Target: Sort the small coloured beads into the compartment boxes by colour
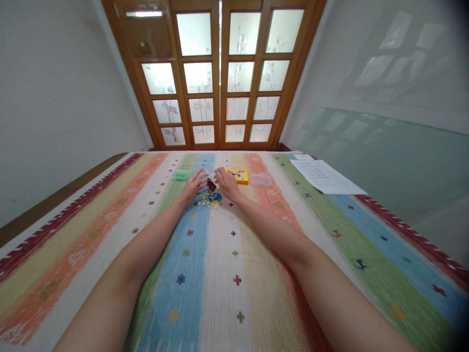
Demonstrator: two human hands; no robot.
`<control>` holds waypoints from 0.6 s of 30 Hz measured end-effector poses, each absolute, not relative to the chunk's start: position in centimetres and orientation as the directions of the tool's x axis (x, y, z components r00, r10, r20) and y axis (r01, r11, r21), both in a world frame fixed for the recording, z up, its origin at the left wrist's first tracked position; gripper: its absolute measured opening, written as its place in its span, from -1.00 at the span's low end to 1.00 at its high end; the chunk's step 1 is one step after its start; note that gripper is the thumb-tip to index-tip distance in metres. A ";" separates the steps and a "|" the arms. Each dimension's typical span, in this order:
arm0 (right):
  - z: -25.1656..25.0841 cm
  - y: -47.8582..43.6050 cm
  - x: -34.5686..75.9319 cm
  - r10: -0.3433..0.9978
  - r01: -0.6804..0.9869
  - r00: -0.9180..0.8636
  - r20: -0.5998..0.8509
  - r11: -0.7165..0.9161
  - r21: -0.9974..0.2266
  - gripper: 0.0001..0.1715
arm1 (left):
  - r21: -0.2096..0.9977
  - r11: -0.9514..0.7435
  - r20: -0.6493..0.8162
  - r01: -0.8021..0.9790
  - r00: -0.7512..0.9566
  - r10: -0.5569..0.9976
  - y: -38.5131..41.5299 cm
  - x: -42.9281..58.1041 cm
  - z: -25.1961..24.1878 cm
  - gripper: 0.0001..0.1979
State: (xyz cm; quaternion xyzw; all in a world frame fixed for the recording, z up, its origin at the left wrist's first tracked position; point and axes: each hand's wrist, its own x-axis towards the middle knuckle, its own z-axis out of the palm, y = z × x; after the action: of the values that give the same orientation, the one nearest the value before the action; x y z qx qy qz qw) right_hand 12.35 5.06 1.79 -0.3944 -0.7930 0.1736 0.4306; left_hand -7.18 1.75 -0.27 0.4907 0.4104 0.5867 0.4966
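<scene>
A small clear plastic box (209, 171) is raised between my two hands, tilted, with dark red small pieces (211, 185) at its lower end. My left hand (194, 186) has its fingers curled against the box's left side. On the other side, my right hand (226, 183) grips the box with bent fingers, its fingertips partly hidden. Just below lies a loose pile of small blue pieces (215, 197) and pale yellow pieces (205, 202) on the striped tablecloth (220, 274).
Left of my hands is a clear box with green pieces (181, 176). A yellow printed box (240, 176) and an uncovered-looking clear plastic tray (261, 180) lie to the right. Printed paper sheets (326, 176) rest farther right. Wooden glazed doors (220, 73) stand beyond the table.
</scene>
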 end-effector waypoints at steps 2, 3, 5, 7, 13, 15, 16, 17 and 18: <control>1.7 5.6 12.7 0.764 0.435 -0.309 0.567 0.644 -0.630 -0.58 | 0.968 -0.164 0.165 -0.191 -0.009 0.986 1.8 -7.4 -0.3 -0.20; 1.7 5.9 12.8 0.752 0.417 -0.305 0.584 0.657 -0.629 -0.57 | 0.967 -0.168 0.169 -0.192 -0.012 0.985 1.8 -7.5 -0.2 -0.21; 1.7 6.3 13.2 0.724 0.389 -0.299 0.622 0.688 -0.613 -0.55 | 0.967 -0.180 0.178 -0.178 -0.030 0.984 1.8 -7.6 -0.1 -0.27; 1.8 6.5 13.6 0.694 0.391 -0.298 0.655 0.715 -0.580 -0.52 | 0.971 -0.190 0.185 -0.147 -0.047 0.982 1.8 -7.6 0.0 -0.36; 2.5 5.6 14.4 0.512 0.449 -0.555 0.656 0.848 -0.283 -0.58 | 0.955 -0.274 0.267 -0.110 -0.079 0.961 1.9 -7.6 0.2 -0.49; 2.8 5.1 14.4 0.478 0.439 -0.611 0.631 0.868 -0.232 -0.58 | 0.945 -0.315 0.308 -0.088 -0.090 0.947 2.1 -7.6 0.3 -0.54; 2.8 5.0 14.4 0.474 0.437 -0.620 0.625 0.870 -0.226 -0.58 | 0.939 -0.336 0.329 -0.075 -0.095 0.940 2.2 -7.6 0.3 -0.55; 2.7 4.8 14.3 0.473 0.434 -0.623 0.623 0.872 -0.228 -0.58 | 0.932 -0.358 0.351 -0.057 -0.099 0.931 2.3 -7.6 0.3 -0.55; 2.6 4.8 14.3 0.470 0.426 -0.624 0.624 0.874 -0.232 -0.57 | 0.925 -0.378 0.373 -0.035 -0.100 0.922 2.4 -7.6 0.3 -0.54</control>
State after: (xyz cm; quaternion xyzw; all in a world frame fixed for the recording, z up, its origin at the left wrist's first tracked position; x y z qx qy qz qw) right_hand 14.32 4.77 2.60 -0.2487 -0.9006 0.0310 0.3551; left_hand -7.60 2.35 0.29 0.5495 0.4037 0.6222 0.3845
